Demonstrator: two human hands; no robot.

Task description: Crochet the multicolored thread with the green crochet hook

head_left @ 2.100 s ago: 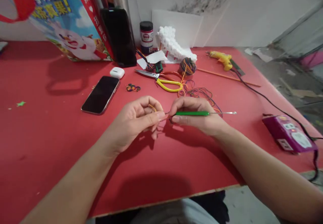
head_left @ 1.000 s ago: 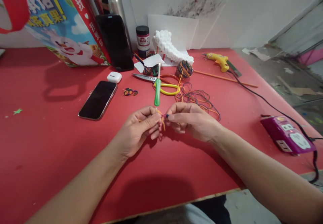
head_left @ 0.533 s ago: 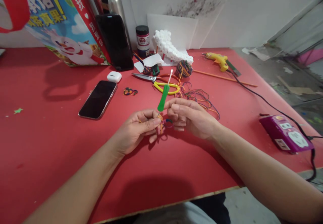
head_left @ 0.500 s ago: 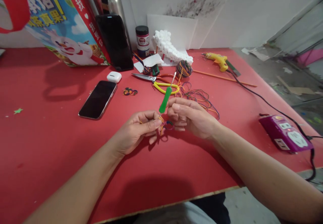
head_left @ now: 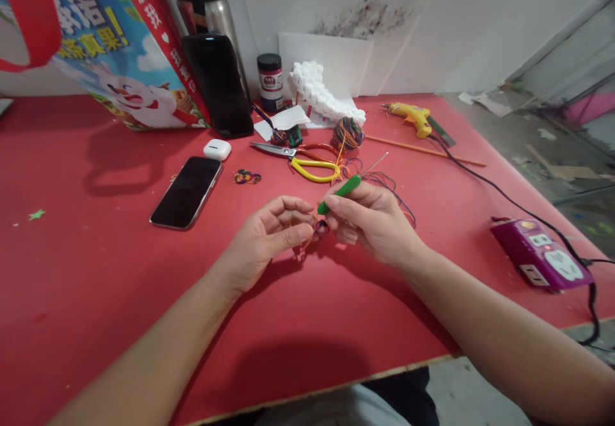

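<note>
My right hand (head_left: 372, 218) is closed around the green handle of a crochet hook (head_left: 342, 194), whose thin metal shaft points up and away to the right. Close beside it, my left hand (head_left: 273, 234) has its thumb and fingers at a small piece of multicoloured yarn work (head_left: 319, 226), pinching its left side; the grip is partly hidden. Loose yarn strands (head_left: 384, 182) lie behind my right hand and lead towards a ball of multicoloured yarn (head_left: 348, 133).
Scissors (head_left: 314, 168) with red and yellow handles lie beyond my hands. To the left are a small yarn piece (head_left: 247, 177), a phone (head_left: 187, 192) and a white earbud case (head_left: 218, 150). A yellow glue gun (head_left: 410, 117) and purple power strip (head_left: 542, 253) lie right.
The crochet hook has swung from nearly upright at the yarn work to a rightward slant in my right hand, which now grips its handle. My left fingers have lifted and spread slightly.
</note>
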